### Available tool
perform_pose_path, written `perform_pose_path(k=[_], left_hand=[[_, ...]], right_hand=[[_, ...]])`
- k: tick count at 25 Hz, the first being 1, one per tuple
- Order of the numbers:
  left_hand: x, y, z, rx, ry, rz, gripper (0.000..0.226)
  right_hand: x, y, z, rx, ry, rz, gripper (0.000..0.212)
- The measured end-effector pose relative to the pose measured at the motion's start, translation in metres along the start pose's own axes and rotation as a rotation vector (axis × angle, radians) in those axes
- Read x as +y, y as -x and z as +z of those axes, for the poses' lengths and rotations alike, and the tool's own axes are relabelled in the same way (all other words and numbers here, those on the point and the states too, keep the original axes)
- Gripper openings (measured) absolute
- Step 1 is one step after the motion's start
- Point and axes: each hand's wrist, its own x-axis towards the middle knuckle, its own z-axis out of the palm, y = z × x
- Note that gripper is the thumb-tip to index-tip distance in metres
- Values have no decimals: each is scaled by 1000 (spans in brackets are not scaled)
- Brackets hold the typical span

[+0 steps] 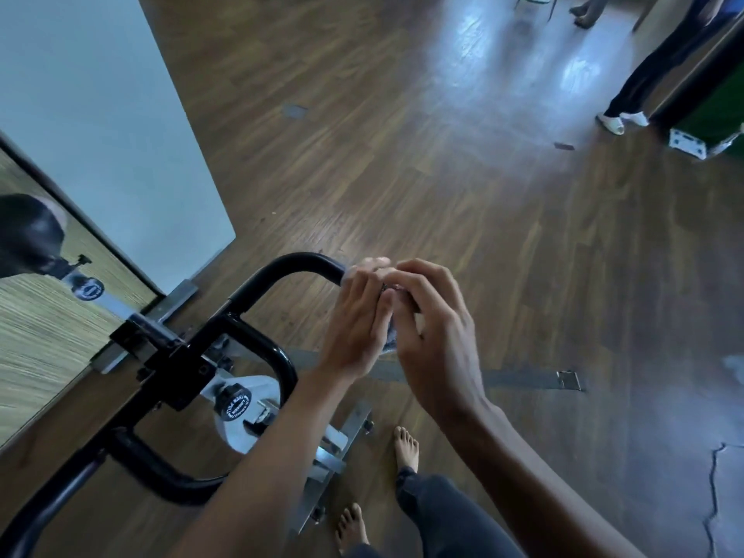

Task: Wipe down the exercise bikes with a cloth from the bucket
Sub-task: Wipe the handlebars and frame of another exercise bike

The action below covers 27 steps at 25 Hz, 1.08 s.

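Item 1: cloth (389,345), grey, mostly hidden, bunched between 2 hands at handlebar (282,267) tip.
Left hand (354,324): fingers curled over bar end, cloth beneath.
Right hand (435,340): fingers curled, pinching cloth, likely regathering it for wipe.
Bucket: not in view.

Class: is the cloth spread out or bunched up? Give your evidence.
Bunched up: only small grey bits of the cloth show between the left hand and right hand, which grip it.

Dark plank floor (402,175) under exercise bike (189,356), bare feet (406,449), green case (716,102).
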Motion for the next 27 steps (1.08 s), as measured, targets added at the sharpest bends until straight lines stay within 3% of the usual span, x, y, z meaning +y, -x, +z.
perform_pose_path(k=[2, 3, 4, 7, 8, 10, 12, 13, 16, 21, 27], left_hand=[[1, 0, -5, 13, -186, -160, 30], [6, -1, -9, 24, -161, -203, 29], [11, -3, -14, 36, -68, -220, 25], [19, -5, -39, 196, 605, -451, 12], [15, -4, -48, 279, 661, -533, 15], [0, -1, -63, 374, 239, -506, 22], [-26, 4, -72, 287, -367, -374, 29], [-37, 6, -77, 179, -513, -386, 35], [-56, 10, -82, -73, -584, -587, 57], [-55, 7, -78, -75, -594, -617, 57], [-52, 7, -83, -101, -567, -660, 57]], right_hand=[[-15, -24, 4, -192, 81, 122, 29], [-17, -37, 9, -299, 153, 176, 32], [-18, -49, 14, -397, 223, 219, 34], [-12, -65, 41, -555, 407, 300, 32], [-8, -66, 51, -578, 479, 297, 34], [4, -61, 70, -611, 626, 255, 43], [16, -59, 83, -639, 763, 191, 58], [21, -58, 88, -643, 826, 158, 64], [28, -56, 98, -616, 942, 74, 62], [27, -57, 99, -577, 923, -15, 49], [16, -66, 70, -678, 805, -20, 60]])
